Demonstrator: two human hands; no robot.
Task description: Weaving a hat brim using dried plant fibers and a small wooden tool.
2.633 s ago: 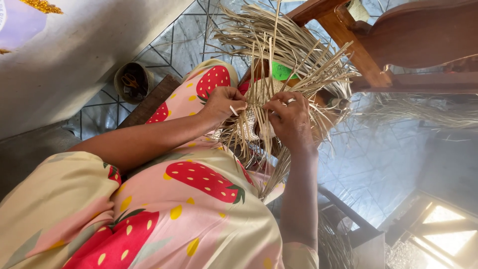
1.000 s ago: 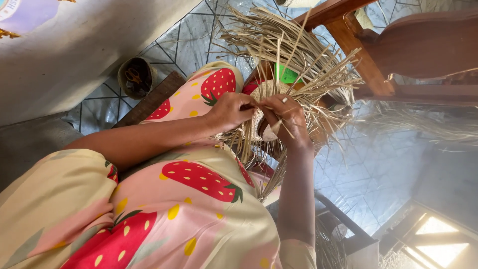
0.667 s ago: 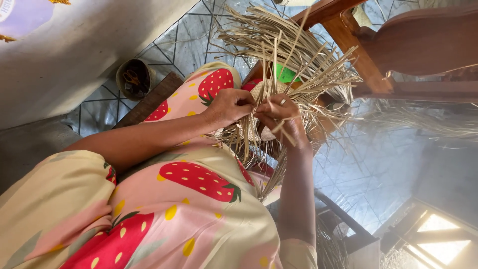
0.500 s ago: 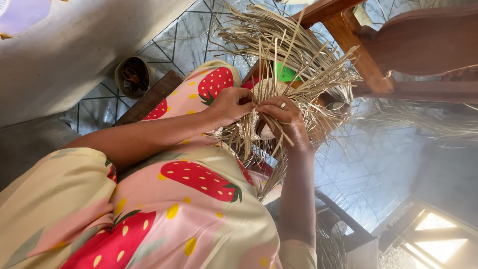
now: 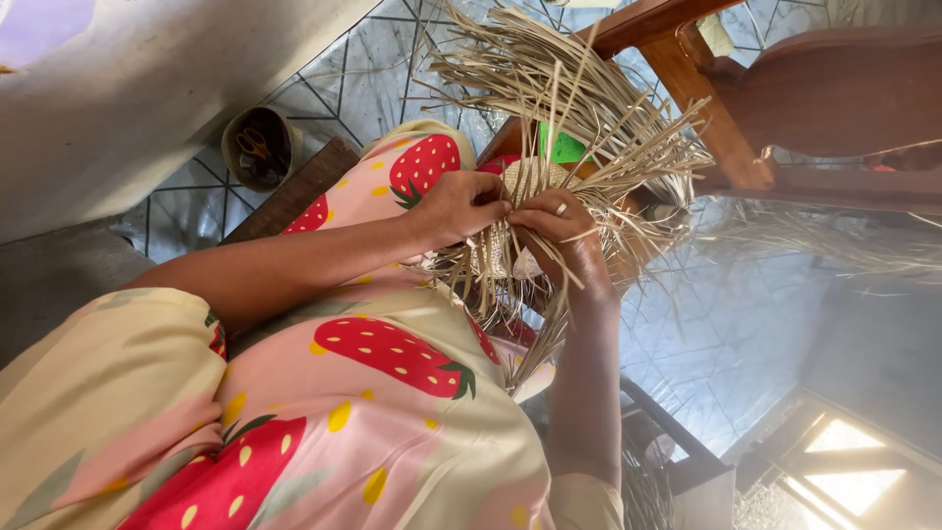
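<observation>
A: Where did the 2 hands lie in the head view?

B: The left hand and the right hand met fingertip to fingertip at the centre of a bundle of dry straw strips — both were closed, pinching strips between thumb and fingers. A ring showed on a finger of the right hand.

A: And where was the straw itself?

B: It was held over the person's lap, just above the strawberry-print dress. A small woven section sat just above the knuckles, with loose ends fanning up and outward, and a few hanging down past the right wrist.

A: What surrounded it?

B: A wooden chair stood beyond the straw, with a green scrap just behind the strips. A round container rested on the tiled floor, well apart, by the wall.
</observation>
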